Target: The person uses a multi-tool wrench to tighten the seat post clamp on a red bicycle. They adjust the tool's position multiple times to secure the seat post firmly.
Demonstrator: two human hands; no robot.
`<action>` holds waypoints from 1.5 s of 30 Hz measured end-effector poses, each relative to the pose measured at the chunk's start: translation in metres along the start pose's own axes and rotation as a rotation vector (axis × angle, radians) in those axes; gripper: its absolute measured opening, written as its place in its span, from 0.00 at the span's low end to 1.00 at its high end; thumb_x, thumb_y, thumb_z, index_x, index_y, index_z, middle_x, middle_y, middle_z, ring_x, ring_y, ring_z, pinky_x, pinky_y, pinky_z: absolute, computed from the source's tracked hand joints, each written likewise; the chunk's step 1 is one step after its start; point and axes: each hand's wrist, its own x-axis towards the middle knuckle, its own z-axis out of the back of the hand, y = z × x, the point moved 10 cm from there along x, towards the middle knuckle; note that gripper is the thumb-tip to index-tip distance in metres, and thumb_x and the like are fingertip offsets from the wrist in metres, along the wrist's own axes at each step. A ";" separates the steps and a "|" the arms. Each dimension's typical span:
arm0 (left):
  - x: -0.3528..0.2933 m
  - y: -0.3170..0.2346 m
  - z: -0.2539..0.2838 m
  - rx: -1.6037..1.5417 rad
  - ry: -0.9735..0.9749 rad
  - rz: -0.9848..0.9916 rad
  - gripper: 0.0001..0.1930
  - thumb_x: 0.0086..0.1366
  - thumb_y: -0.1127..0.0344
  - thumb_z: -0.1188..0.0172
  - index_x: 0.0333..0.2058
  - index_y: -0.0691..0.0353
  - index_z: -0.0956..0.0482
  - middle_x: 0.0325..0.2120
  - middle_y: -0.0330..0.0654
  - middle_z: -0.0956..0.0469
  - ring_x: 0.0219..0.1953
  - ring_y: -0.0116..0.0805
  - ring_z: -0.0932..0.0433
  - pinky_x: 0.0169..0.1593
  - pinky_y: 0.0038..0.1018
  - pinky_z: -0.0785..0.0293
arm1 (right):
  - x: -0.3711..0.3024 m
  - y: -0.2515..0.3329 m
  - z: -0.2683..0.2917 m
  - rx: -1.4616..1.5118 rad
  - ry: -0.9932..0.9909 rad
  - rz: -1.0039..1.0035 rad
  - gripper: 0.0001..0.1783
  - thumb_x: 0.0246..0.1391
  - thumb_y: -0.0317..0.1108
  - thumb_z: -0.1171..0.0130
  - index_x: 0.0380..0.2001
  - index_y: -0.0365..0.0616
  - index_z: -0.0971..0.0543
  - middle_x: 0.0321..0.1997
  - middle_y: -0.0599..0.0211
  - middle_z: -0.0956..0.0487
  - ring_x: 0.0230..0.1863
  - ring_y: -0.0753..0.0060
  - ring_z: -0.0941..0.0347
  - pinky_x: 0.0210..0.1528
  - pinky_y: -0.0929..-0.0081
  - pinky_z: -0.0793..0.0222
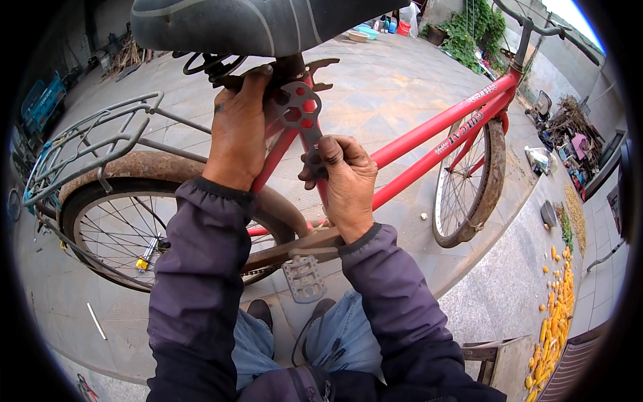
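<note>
A red bicycle (418,144) stands across in front of me, its black saddle (268,27) close at the top. My right hand (351,184) grips the lower end of a flat grey multi-hole bicycle wrench (311,136), thumb on its front. The wrench stands upright against the seat tube, red frame showing through the holes in its upper head. Just under the saddle, my left hand (240,127) is closed beside the seat post (290,67). Its thumb points up; the other fingers are mostly hidden, and so is what they grip.
A rear rack (120,127) and rusty mudguard (127,167) extend left. One pedal (305,278) hangs near my knees. Corn cobs (552,335) lie at the right, by a wooden stool (499,365). A white stick (96,320) lies on the floor at left.
</note>
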 end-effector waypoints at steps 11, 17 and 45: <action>0.004 0.002 0.005 0.039 -0.001 -0.013 0.12 0.64 0.66 0.49 0.42 0.67 0.27 0.36 0.42 0.23 0.38 0.29 0.23 0.42 0.26 0.26 | 0.013 0.017 0.001 -0.053 0.099 -0.031 0.11 0.54 0.37 0.41 0.29 0.39 0.24 0.18 0.70 0.26 0.16 0.82 0.31 0.15 0.87 0.41; 0.002 0.001 0.002 -0.023 -0.004 -0.010 0.12 0.64 0.65 0.49 0.41 0.67 0.27 0.36 0.42 0.23 0.37 0.30 0.23 0.41 0.27 0.25 | 0.028 0.036 0.004 -0.152 0.109 -0.025 0.10 0.53 0.37 0.39 0.31 0.40 0.21 0.18 0.72 0.26 0.16 0.85 0.32 0.15 0.88 0.41; 0.000 -0.003 0.002 0.042 -0.050 -0.042 0.11 0.64 0.60 0.49 0.32 0.62 0.24 0.28 0.39 0.23 0.28 0.24 0.25 0.34 0.23 0.26 | 0.020 0.059 0.026 -0.137 -0.119 0.075 0.14 0.51 0.40 0.38 0.33 0.39 0.24 0.21 0.64 0.24 0.16 0.79 0.30 0.14 0.87 0.40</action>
